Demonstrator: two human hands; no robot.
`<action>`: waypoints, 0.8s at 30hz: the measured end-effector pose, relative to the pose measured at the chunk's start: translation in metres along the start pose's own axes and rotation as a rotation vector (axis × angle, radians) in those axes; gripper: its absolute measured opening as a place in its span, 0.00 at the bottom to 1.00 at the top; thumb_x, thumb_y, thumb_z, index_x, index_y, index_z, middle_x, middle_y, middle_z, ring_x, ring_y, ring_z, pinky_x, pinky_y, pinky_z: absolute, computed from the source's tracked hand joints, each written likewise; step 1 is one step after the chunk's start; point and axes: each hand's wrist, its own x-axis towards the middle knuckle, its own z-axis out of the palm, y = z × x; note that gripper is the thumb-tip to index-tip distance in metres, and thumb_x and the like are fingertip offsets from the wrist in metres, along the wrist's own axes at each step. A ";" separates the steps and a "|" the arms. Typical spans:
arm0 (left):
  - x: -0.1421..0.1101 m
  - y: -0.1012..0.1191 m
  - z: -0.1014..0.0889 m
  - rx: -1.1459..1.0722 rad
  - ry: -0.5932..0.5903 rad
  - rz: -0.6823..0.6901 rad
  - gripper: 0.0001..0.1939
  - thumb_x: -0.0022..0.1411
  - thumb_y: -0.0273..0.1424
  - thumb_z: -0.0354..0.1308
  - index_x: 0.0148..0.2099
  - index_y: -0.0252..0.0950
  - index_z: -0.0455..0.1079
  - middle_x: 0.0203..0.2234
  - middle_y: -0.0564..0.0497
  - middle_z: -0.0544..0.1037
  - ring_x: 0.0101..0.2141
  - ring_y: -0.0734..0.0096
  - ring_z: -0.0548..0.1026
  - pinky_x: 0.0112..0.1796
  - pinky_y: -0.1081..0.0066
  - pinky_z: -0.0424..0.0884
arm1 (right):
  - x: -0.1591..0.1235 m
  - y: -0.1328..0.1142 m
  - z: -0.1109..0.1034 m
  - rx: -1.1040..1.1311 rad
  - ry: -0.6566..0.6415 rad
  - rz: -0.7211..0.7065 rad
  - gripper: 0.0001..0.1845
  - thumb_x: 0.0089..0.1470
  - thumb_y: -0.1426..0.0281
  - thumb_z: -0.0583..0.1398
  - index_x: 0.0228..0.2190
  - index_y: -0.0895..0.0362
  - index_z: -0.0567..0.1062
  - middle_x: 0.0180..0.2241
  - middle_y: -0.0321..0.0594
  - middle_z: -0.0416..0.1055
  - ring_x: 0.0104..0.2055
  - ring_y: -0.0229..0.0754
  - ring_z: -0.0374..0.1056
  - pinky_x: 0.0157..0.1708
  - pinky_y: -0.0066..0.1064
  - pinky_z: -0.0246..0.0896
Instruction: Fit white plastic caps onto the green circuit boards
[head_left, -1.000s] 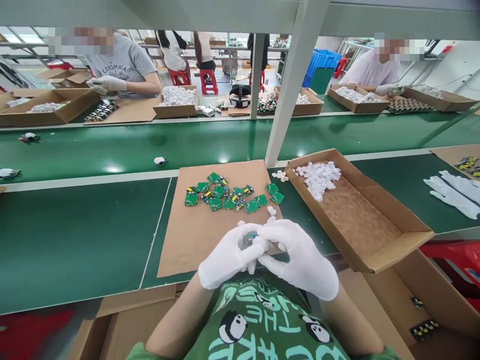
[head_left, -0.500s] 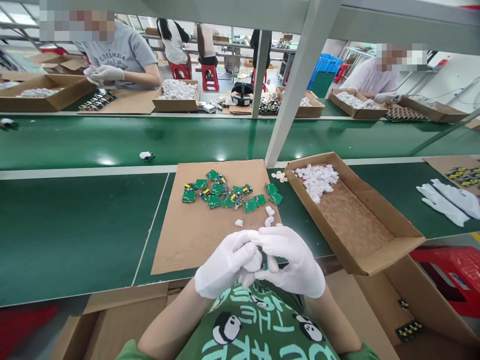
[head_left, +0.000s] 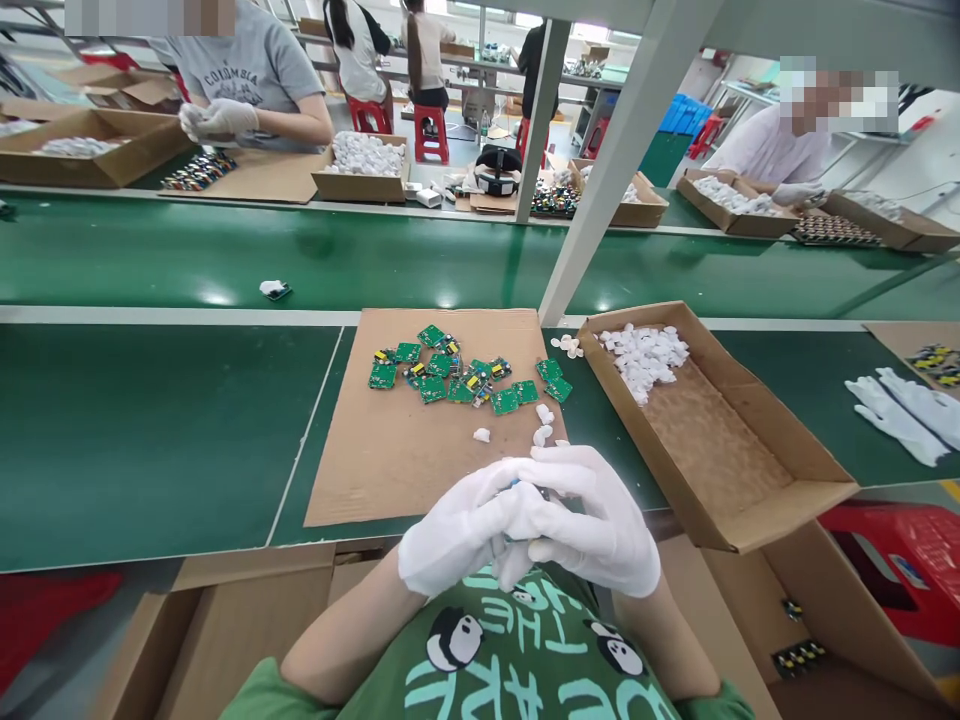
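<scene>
My left hand and my right hand, both in white gloves, meet in front of my chest at the front edge of a cardboard sheet. Their fingers are closed together around a small circuit board, of which only a dark and bluish sliver shows. A white piece may be pressed against it, but the white gloves make this hard to tell. Beyond the hands, several green circuit boards lie scattered on the cardboard sheet. A few loose white plastic pieces lie nearer, just past my fingertips.
On the right stands an open cardboard box with a heap of white pieces. Spare white gloves lie beyond it. A slanted metal post rises by the green conveyor belt, which carries one assembled piece. Co-workers sit across.
Both hands have drawn closer around the circuit board, hiding more of it. The piece on the belt has shifted slightly left, and the whole view has tilted a little.
</scene>
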 end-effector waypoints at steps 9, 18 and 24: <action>0.005 0.014 0.009 0.460 0.164 0.092 0.03 0.55 0.29 0.57 0.34 0.36 0.67 0.16 0.59 0.64 0.17 0.78 0.58 0.21 0.75 0.56 | 0.000 0.001 0.003 -0.001 -0.108 -0.002 0.20 0.64 0.62 0.57 0.56 0.52 0.66 0.40 0.41 0.77 0.43 0.44 0.74 0.45 0.36 0.73; -0.001 0.019 0.010 0.343 0.018 -0.045 0.09 0.53 0.25 0.54 0.38 0.36 0.67 0.17 0.59 0.65 0.17 0.78 0.60 0.19 0.75 0.53 | -0.002 -0.003 -0.004 -0.004 -0.104 0.015 0.20 0.64 0.60 0.57 0.55 0.51 0.67 0.40 0.41 0.74 0.45 0.45 0.73 0.47 0.38 0.72; 0.000 0.011 0.003 0.157 -0.091 0.001 0.13 0.55 0.40 0.62 0.35 0.37 0.65 0.20 0.55 0.67 0.19 0.76 0.65 0.21 0.73 0.59 | 0.006 -0.009 -0.005 -0.076 -0.109 0.028 0.13 0.65 0.58 0.55 0.48 0.47 0.70 0.38 0.40 0.75 0.40 0.44 0.74 0.41 0.36 0.74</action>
